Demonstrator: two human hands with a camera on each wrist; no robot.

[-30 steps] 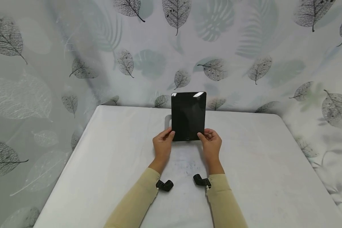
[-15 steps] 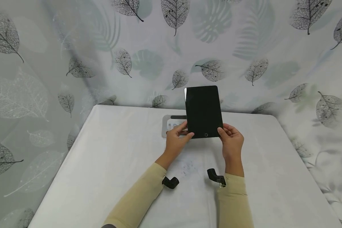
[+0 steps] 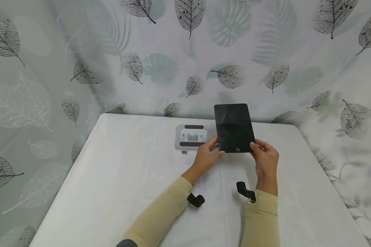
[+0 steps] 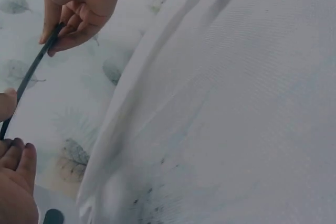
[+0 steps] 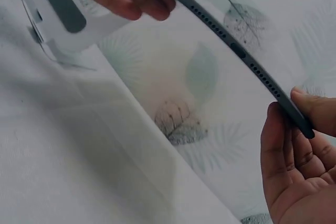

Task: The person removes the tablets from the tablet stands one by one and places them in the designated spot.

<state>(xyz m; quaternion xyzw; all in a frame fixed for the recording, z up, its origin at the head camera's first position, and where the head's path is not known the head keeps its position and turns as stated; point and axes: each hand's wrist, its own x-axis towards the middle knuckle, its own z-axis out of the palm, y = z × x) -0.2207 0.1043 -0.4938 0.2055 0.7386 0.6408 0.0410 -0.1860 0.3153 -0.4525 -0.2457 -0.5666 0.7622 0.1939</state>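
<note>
Both hands hold a black tablet (image 3: 234, 128) by its lower corners, its dark screen facing the head camera and its round home button at the bottom. My left hand (image 3: 205, 156) pinches the lower left corner, thumb in front and fingers behind. At the lower right corner my right hand (image 3: 265, 159) grips it the same way. In the right wrist view the tablet's thin edge (image 5: 239, 51) shows speaker holes and a port. A grey and white tablet stand (image 3: 178, 137) with dark pads lies folded flat on the table, left of the tablet and partly behind the left hand.
A white cloth covers the table (image 3: 136, 164), whose far edge runs close to a leaf-printed curtain (image 3: 160, 41). Black camera mounts (image 3: 196, 200) sit on both wrists, over beige sleeves. Small dark smudges mark the cloth near the left wrist.
Both hands have carried the tablet to the right, first rising and then lowering it a little. The stand, mostly hidden behind it before, now shows.
</note>
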